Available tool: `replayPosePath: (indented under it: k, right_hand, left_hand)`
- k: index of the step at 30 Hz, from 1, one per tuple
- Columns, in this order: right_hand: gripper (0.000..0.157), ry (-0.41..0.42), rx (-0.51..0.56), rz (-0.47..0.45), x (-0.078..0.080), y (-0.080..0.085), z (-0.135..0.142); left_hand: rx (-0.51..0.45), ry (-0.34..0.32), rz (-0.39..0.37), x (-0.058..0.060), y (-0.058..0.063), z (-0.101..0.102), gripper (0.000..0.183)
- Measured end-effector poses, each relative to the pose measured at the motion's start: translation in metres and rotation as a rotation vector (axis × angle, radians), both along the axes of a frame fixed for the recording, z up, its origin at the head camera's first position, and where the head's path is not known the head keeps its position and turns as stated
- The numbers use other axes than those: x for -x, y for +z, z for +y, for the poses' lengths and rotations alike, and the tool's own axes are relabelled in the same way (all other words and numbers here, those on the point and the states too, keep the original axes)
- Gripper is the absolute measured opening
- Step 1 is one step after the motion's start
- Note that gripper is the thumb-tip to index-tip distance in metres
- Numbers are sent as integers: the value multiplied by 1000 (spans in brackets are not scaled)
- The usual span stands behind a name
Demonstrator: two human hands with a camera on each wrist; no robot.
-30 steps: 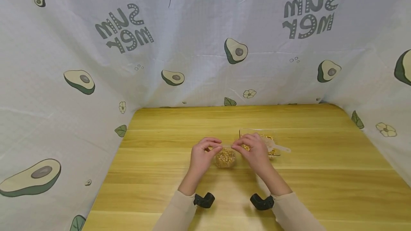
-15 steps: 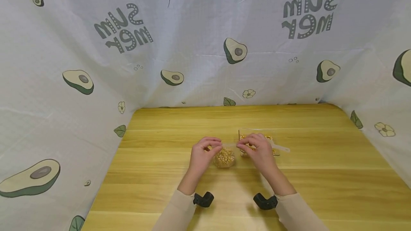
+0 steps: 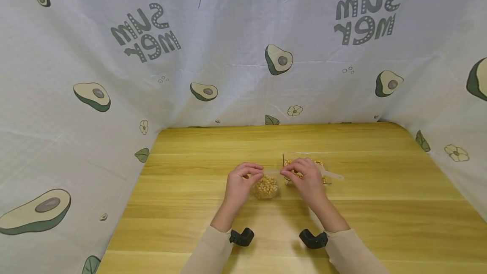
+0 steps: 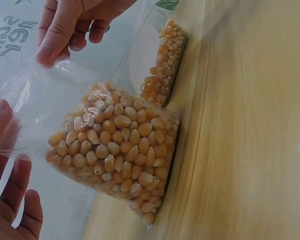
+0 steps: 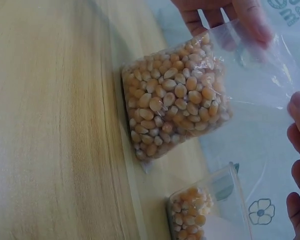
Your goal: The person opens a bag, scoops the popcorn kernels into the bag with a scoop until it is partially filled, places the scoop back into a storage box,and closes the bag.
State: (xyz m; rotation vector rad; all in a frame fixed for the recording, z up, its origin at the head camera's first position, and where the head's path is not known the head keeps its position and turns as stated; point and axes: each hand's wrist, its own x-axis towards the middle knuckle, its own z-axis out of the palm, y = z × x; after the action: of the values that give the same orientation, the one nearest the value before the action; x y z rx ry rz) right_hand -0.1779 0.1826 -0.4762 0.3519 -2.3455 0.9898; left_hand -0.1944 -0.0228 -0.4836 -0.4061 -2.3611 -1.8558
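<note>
A clear plastic bag (image 3: 265,187) filled with corn kernels stands on the wooden table between both hands. Its see-through upper part is drawn flat and rises above the kernels. My left hand (image 3: 239,183) pinches one upper corner between thumb and fingers. At the opposite corner, my right hand (image 3: 307,179) does the same, its other fingers loosely bent. From the left wrist, the bag (image 4: 115,145) shows kernels packed in its lower part. Behind the right hand is a clear box (image 3: 302,153) of corn kernels, partly hidden, with a pale scoop (image 3: 334,176) lying across it.
The wooden table (image 3: 205,210) reaches back to a white curtain (image 3: 236,54) printed with avocados, which also hangs along both sides. A black wrist mount (image 3: 242,237) is on the left wrist and another mount (image 3: 313,239) on the right.
Over the first half second my right hand shifted slightly right, spreading the top of the bag wider. Since then both hands have stayed nearly still.
</note>
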Motion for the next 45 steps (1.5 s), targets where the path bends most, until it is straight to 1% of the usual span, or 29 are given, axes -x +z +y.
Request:
replayPosePath:
  k: [4,6,10,16,20,27,33,39,45]
  right_hand:
    - [12,51,27,-8,1,-1,-1]
    - [14,76,37,-14,2,-1,-3]
    - [14,105,28,-20,3,0,-8]
    - [11,87,14,-31,3,2,-13]
    - [10,77,9,-18,3,1,-14]
    - [10,70,15,-11,5,0,-16]
    - [10,95,9,0,4,1,-16]
    - [13,139,3,24,4,1,-19]
    - [11,119,-9,34,5,0,-22]
  left_hand:
    - [-20,2,7,-1,1,0,7]
    - [-31,-4,-2,-1,1,0,7]
    - [-42,-23,-17,-1,-1,1,10]
    - [-31,-26,-14,-2,1,3,12]
    - [-11,-19,-7,-1,0,3,12]
    - [-11,-20,6,-1,0,4,10]
    - [-8,-11,26,-2,0,5,8]
    - [-8,-17,20,-2,-1,6,9]
    - [-12,-32,6,-2,0,5,12]
